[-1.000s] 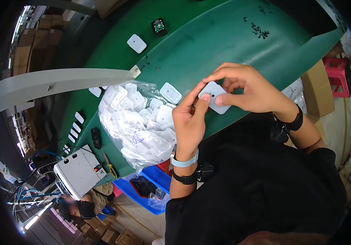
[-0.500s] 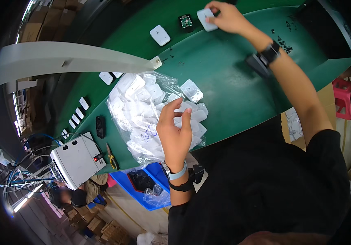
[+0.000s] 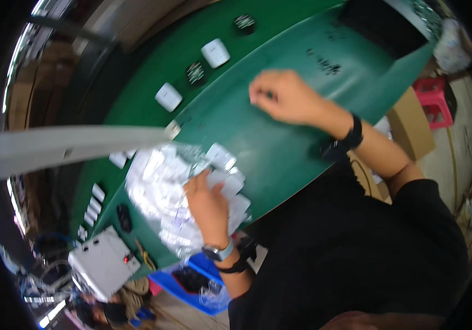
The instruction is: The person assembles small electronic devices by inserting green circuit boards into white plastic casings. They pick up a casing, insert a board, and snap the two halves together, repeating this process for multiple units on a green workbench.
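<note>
1. Left hand (image 3: 208, 209), centre-left: thumb and fingers apart, over the heaped white plastic covers (image 3: 156, 179).
2. Right hand (image 3: 288, 99), upper centre: fingers curled toward thumb; blur hides whether anything is pinched.

A: Is it sharp?
B: No, motion blur softens nearly everything; the right hand (image 3: 285, 99) smears, and the bag (image 3: 150, 187) breaks into white glare.
A: Where does light show?
B: At a tube (image 3: 53, 314), lower left, burnt out to white. The table (image 3: 271, 159) is moderately bright, with a pale sheen, while the shirt (image 3: 351, 247) sinks into near-black.
A: Edges?
B: Straight lines bow, and the corners fall to black.
</note>
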A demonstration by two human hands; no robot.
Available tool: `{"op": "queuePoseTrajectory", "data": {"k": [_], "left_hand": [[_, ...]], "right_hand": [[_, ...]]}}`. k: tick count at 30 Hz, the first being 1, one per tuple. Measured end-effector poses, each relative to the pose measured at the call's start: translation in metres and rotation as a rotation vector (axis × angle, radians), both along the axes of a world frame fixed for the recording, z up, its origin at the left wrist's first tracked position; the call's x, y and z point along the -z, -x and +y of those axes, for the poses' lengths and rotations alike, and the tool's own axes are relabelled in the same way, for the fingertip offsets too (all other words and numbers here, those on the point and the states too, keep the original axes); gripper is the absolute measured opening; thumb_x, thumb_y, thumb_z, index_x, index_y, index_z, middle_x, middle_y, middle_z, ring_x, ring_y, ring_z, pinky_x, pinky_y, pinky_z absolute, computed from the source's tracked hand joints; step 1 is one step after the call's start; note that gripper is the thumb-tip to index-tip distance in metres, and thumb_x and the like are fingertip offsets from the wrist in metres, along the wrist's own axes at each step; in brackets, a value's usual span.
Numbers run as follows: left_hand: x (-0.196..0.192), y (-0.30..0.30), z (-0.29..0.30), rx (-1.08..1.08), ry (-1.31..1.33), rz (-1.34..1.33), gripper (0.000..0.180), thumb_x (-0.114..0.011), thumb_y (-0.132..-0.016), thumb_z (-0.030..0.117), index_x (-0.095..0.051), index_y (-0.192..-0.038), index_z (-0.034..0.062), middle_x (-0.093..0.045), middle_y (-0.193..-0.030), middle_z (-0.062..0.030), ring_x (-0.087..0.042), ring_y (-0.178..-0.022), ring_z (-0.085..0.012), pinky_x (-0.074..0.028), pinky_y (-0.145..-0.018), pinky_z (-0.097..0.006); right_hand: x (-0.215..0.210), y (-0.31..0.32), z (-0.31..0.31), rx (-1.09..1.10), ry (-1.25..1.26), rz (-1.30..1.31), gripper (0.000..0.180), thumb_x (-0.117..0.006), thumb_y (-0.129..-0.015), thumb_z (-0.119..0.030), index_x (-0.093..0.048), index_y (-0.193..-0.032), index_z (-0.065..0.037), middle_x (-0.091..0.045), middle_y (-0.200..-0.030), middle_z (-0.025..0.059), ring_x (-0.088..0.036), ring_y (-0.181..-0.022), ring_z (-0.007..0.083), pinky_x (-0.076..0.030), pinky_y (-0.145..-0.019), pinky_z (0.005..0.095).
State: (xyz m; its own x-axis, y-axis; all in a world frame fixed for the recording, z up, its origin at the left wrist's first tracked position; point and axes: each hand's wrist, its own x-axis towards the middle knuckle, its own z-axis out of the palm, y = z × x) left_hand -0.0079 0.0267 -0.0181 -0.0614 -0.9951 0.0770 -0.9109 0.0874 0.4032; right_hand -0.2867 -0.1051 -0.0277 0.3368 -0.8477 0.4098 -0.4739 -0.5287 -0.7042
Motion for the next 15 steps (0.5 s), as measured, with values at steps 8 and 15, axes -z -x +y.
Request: {"op": "queuePoseTrajectory", "data": {"k": [8,15], "left_hand": [[-0.021,0.001,-0.001,0.077,-0.004,0.025,0.023,-0.061,-0.084,-0.005,-0.065,-0.106,-0.0014,-0.064,-0.096,-0.0187,-0.057,-0.096,-0.0388,-0.046,-0.087,-0.045],[-0.046,0.029,0.011,0.017,0.025,1.214,0.014,-0.057,-0.101,0.013,-0.05,-0.111,0.0047,-0.054,-0.115,-0.0136,-0.056,-0.11,-0.0294,-0.043,-0.103,-0.044]], "right_hand": [[0.029,0.135,0.099,0.604,-0.484,-0.236,0.009,-0.072,-0.088,-0.01,-0.07,-0.087,-0.002,-0.056,-0.064,-0.0005,-0.048,-0.059,0.0045,-0.042,-0.056,0.023],[0.031,0.222,0.029,0.759,-0.039,0.055,0.012,-0.07,-0.085,-0.009,-0.071,-0.095,-0.002,-0.065,-0.079,0.0088,-0.064,-0.067,0.0198,-0.051,-0.063,0.0323]]}}
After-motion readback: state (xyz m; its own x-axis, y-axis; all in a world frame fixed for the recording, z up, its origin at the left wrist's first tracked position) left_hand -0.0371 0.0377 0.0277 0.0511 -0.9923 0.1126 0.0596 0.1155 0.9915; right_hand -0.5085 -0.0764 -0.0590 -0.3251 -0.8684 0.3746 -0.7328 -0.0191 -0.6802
